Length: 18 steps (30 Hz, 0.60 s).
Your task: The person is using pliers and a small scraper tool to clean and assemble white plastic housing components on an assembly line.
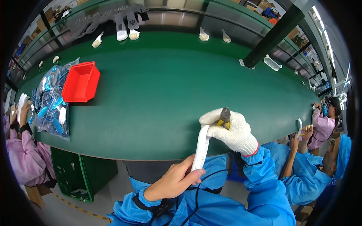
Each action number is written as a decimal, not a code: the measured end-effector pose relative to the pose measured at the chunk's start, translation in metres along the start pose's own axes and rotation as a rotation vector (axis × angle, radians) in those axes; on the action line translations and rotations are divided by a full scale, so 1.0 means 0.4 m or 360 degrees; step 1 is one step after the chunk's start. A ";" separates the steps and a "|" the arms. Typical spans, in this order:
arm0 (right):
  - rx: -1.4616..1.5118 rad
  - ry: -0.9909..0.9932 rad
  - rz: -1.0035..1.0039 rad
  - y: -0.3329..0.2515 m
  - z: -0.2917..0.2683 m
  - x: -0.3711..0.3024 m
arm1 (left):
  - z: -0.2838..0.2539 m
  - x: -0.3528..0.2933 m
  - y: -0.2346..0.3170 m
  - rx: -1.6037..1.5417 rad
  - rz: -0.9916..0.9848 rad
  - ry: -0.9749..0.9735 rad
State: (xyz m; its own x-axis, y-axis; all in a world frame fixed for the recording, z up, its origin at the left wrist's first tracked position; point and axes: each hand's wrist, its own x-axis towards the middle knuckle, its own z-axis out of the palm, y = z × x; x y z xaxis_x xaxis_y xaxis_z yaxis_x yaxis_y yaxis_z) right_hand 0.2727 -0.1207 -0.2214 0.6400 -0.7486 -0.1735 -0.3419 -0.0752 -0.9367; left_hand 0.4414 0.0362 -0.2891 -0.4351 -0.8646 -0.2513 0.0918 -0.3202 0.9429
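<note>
My bare left hand (174, 181) grips the lower end of a long, slightly curved white plastic piece (201, 148), thumb and fingers pinched on it. The piece slants upward over the near table edge. On my right hand (236, 132) is a white knit glove with a red cuff trim. It is closed round a pair of pliers (225, 115) with a dark metal head and yellow handles, the head pointing up and away. The gloved thumb and fingers are at the upper end of the white piece, seemingly touching it. Most of the pliers' handles are hidden inside the glove.
A red bin (92, 89) and a clear bag of blue and white parts (52, 107) lie left on the green table (151, 86). White pieces (204, 36) line the far edge, near a dark post (271, 34). A green crate (88, 179) stands below. Co-workers sit either side.
</note>
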 end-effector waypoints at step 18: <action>0.0560 0.0356 -0.0014 0.011 0.170 -0.037 | 0.098 0.074 -0.200 -0.1600 0.0299 -0.0057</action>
State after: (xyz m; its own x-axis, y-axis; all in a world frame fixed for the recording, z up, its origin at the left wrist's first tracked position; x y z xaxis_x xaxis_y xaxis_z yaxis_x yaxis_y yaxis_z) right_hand 0.3083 -0.0653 -0.2438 0.4634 -0.8764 -0.1310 -0.0565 0.1183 -0.9914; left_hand 0.3860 0.0515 -0.3632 -0.3610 -0.9276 -0.0962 0.8630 -0.3714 0.3425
